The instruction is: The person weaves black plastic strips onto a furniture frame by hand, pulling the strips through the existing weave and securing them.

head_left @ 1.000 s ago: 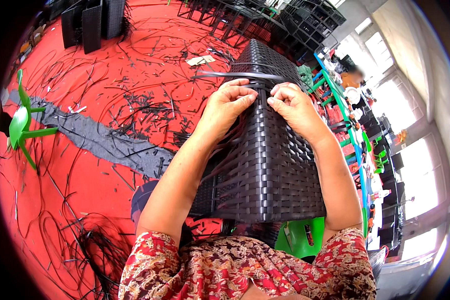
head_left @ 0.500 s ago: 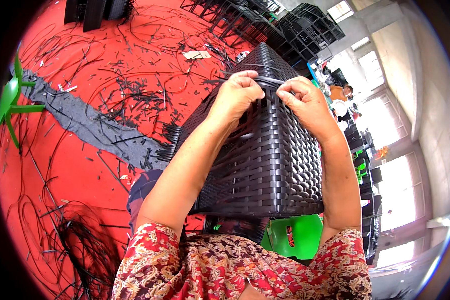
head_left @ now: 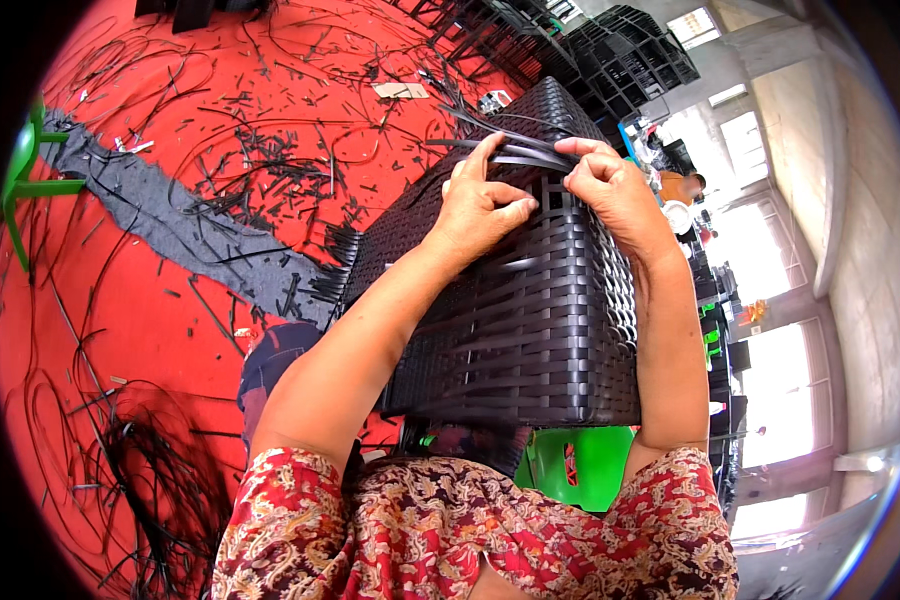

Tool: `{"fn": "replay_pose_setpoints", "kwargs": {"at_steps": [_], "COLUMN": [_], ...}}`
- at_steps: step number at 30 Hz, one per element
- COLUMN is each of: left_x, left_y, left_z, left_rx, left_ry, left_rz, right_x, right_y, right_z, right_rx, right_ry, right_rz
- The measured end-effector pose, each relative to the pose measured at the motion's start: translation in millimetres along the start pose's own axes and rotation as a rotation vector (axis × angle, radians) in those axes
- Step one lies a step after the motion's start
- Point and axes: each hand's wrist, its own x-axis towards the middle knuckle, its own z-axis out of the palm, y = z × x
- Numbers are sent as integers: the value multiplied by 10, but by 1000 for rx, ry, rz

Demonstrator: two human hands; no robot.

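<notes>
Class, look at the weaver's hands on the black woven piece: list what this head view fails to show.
- Left hand fingertips: curled under, hiding the grip.
- Strips: their ends lie behind the right hand.
- Woven piece: near underside hidden by its own body and the patterned sleeves.
- Green stool: mostly covered.

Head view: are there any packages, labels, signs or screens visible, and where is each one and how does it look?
Flat pale card or paper piece: lies on the red floor beyond the black woven piece, among black strip offcuts; roughly rectangular, beige-white.
No screens or signs can be made out; the far right side is too bright and small to tell.
</notes>
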Motion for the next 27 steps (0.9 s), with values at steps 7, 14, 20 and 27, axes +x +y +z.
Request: {"fn": "replay_pose_setpoints", "kwargs": {"at_steps": [7,14,20,27], "left_x": [18,95,98,-50], "left_y": [-75,-28,71,159], "left_z": [190,126,-48,-317], "left_rx": [-75,-746,-526,-164], "left_ry": [-104,-227,-174,-178], "left_rz": [-164,-316,-319,-317], "right_x": [-14,-39,-117,-253], "right_y": [-84,-44,-64,28], "right_z": [-19,51,194,83], "right_rx": [-187,-378,-540,-449], "right_ry": [-80,-105,151,184], "right_rz": [54,-91,-243,-300]}}
